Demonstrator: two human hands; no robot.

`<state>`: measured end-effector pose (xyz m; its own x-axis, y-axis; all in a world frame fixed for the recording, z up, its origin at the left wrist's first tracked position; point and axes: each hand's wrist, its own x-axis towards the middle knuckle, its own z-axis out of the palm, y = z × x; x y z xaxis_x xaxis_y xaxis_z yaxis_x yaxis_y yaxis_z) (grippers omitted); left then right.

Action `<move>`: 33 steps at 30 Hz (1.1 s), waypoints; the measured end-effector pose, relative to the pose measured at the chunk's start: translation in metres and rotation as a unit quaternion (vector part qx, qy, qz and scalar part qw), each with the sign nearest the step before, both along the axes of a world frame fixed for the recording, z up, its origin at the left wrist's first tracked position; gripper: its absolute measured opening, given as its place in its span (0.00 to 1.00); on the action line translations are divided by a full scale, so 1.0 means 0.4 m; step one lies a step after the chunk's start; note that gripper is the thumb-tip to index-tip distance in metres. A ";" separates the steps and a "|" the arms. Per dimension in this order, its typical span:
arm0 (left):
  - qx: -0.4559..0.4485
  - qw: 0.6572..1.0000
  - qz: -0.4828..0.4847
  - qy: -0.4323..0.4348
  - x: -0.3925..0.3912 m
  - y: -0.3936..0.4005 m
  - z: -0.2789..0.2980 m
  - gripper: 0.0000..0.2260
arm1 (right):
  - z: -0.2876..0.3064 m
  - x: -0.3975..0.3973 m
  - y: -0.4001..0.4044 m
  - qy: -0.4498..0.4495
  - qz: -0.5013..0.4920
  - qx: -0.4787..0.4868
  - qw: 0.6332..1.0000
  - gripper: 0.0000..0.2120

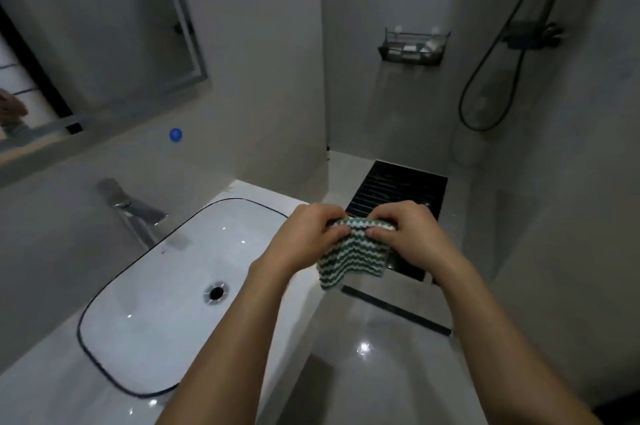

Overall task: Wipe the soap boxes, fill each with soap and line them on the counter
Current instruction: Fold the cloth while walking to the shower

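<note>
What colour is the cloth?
Green and white wavy stripes on the cloth, seen in the head view.

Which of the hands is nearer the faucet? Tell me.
Left. The left hand pinches the striped cloth above the sink's right rim, on the faucet side; the right hand grips the cloth's other end, farther away.

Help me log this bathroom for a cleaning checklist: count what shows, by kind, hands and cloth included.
Hands: 2, left hand and right hand, both gripping the cloth
Striped cloth: 1
Sink: 1
Faucet: 1
Mirror: 1
Wall rack: 1
Shower hose: 1
Soap boxes: 0 plainly visible
Total: 8
</note>
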<state>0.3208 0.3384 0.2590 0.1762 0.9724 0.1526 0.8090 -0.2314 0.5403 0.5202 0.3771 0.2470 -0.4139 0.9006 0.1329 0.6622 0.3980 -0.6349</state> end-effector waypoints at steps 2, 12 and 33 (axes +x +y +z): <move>0.003 1.000 -0.012 -0.006 0.087 0.048 0.007 0.07 | 0.007 0.087 0.035 0.001 -0.014 0.004 1.000 0.03; 0.023 0.997 -0.060 -0.037 0.369 0.259 0.004 0.05 | 0.019 0.386 0.191 -0.006 -0.067 0.012 0.998 0.02; 0.024 0.989 -0.124 -0.080 0.358 1.002 -0.003 0.07 | 0.034 0.369 0.835 -0.006 -0.158 0.030 0.987 0.03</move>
<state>0.4639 0.7392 0.2579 0.3786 0.8933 0.2424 0.6297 -0.4405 0.6399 0.6679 0.7109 0.2605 -0.1154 0.9757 0.1864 0.7666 0.2068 -0.6079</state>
